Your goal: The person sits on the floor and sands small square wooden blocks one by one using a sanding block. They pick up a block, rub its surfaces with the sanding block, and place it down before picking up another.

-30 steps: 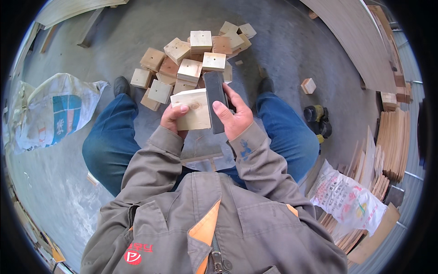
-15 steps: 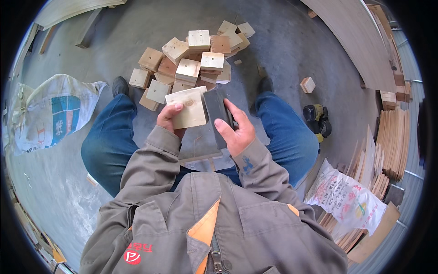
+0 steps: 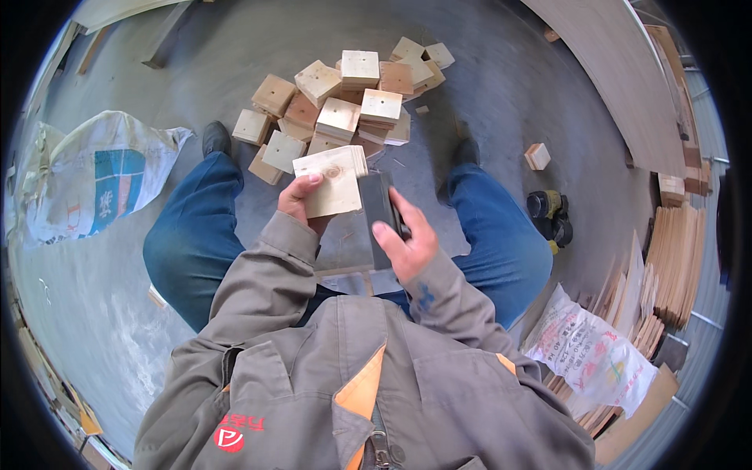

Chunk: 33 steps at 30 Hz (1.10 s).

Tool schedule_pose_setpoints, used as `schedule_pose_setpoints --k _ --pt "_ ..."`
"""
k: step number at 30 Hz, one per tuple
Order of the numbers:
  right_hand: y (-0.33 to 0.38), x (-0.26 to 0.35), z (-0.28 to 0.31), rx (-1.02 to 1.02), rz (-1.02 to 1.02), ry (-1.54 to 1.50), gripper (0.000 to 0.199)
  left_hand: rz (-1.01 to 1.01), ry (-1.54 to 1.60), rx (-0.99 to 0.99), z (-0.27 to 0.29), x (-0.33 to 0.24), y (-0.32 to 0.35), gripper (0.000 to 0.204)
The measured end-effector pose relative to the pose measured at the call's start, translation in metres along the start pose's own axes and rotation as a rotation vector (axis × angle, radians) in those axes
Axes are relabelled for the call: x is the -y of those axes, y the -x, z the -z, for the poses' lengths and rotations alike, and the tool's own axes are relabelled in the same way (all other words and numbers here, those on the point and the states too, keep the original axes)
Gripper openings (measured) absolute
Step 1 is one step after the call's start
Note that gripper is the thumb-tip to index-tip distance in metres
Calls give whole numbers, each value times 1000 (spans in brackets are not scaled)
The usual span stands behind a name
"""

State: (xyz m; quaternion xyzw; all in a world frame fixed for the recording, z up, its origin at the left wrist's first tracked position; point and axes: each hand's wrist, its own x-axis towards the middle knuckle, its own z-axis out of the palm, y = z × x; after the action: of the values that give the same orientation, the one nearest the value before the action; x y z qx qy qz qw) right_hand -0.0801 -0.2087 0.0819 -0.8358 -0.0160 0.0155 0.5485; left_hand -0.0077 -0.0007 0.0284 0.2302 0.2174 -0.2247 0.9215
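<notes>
My left hand (image 3: 300,197) is closed on a small stack of thin square wood pieces (image 3: 335,185), its thumb pressed on the pale, knotted top face. The layered edges of the stack show at its far right corner. A dark grey, flat, long sanding block (image 3: 378,213) is in my right hand (image 3: 413,243), with the thumb on its near face and the fingers wrapped round its right side. The block stands along the right edge of the wood, very close to it; whether they touch I cannot tell.
Beyond my hands lies a heap of square wood blocks (image 3: 339,117), each with a small hole. One loose block (image 3: 537,156) and a yellow and black power tool (image 3: 548,211) are at the right. White sacks (image 3: 117,176) and stacked wood strips (image 3: 675,254) lie to the sides.
The sanding block has slid toward me along the right edge of the wood pieces. My left hand keeps its grip. The whole view has shifted slightly.
</notes>
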Motion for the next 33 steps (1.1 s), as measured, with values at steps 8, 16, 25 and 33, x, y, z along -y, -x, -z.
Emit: schedule_pose_setpoints --k 8,16,25,33 --pt "-56 2 5 -90 -12 -115 64 60 -32 102 -5 12 2 70" --pt "-79 -8 9 -89 -45 -124 63 59 -44 167 -5 9 2 72" --pt "-8 -41 23 -32 -291 -26 68 -120 120 197 -21 -24 13 83" --pt "-16 -13 37 -46 -185 53 66 -178 36 84 -13 -18 16 63"
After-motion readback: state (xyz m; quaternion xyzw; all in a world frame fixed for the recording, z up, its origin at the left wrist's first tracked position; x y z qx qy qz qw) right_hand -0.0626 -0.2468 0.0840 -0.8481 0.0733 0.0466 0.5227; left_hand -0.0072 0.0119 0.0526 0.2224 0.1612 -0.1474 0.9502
